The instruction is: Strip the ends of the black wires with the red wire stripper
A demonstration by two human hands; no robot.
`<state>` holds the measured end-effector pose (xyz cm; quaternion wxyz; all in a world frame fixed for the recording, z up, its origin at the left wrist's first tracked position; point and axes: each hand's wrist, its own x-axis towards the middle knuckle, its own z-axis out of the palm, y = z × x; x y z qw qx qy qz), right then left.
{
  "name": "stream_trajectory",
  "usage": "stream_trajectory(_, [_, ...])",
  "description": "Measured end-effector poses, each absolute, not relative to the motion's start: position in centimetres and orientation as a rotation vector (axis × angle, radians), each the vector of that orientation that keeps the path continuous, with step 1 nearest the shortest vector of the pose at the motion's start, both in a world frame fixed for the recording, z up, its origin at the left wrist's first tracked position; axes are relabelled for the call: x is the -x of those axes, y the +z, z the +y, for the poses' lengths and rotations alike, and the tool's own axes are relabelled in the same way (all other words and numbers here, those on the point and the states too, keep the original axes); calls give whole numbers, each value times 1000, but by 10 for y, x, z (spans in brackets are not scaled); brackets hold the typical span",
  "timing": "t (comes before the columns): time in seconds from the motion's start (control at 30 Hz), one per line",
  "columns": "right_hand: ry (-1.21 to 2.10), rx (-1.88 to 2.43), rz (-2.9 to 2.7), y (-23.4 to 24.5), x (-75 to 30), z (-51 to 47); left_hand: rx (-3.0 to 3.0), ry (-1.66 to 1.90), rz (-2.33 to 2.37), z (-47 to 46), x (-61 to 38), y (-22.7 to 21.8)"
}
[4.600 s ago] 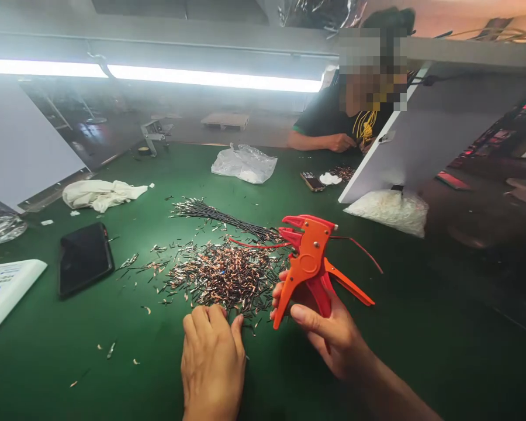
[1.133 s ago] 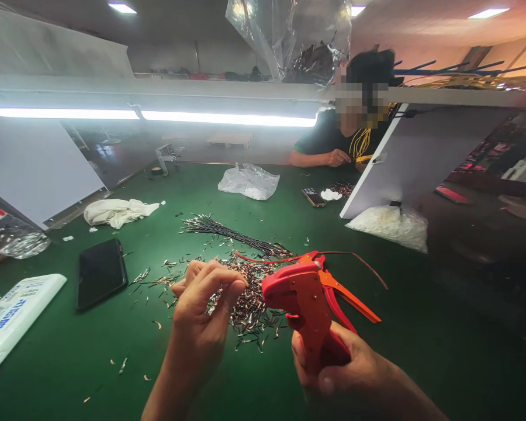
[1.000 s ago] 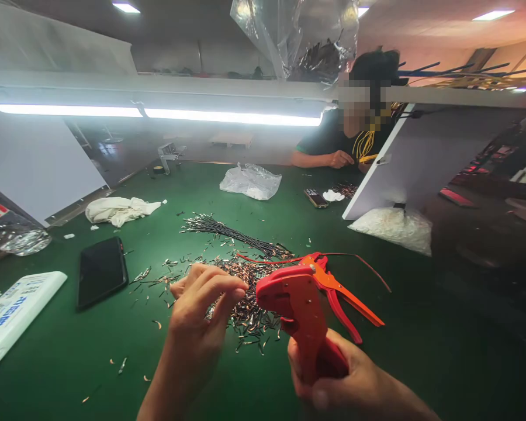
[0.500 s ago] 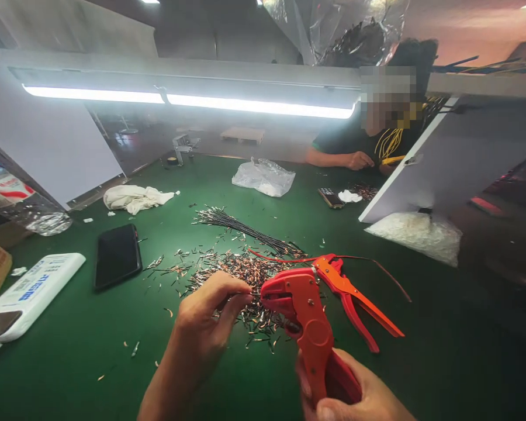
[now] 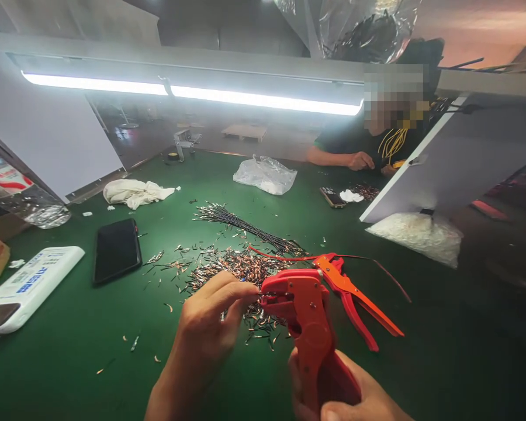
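My right hand is wrapped round the handles of a red and orange wire stripper, its jaws pointing left. At the jaw opening, my left hand pinches a thin wire between thumb and forefinger; most of the wire is hidden by the fingers. Under and behind both hands lies a pile of cut wire ends, black and copper-coloured. Beyond it rests a bundle of black wires with bare tips. A second wire stripper lies to the right, beside a thin red strand.
At left are a black phone, a white box-like device, a plastic bottle and a cloth. A clear bag lies further back. Across the table a person handles yellow wires, near a panel and a filled bag.
My left hand has moved slightly right, its fingertips now up against the stripper's jaws. The jaws look a little wider apart. The whole view has shifted slightly.
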<state>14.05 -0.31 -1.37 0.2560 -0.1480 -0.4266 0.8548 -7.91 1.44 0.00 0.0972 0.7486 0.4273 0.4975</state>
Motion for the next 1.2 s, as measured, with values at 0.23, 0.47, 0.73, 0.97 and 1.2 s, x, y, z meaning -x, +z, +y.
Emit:
stream_trajectory(0.23, [2269,540,-1117,-19,-146,-10,-2237,1473,1274,14,80,6])
stream_trajectory(0.47, [2314,434,-1230,-11,-141,-3,-2256,1445,1264,11,74,7])
stream_trajectory(0.73, [2336,565,-1276,-26,-155,-2,-2131,1214,1305,2,77,7])
stream_trajectory(0.97, [2326,574,-1093,-21,-152,-5,-2124,1323,1354,5,75,8])
stream_trajectory(1.2, [2383,519,-929,-49,-156,-9,-2224,1451,1320,7,77,8])
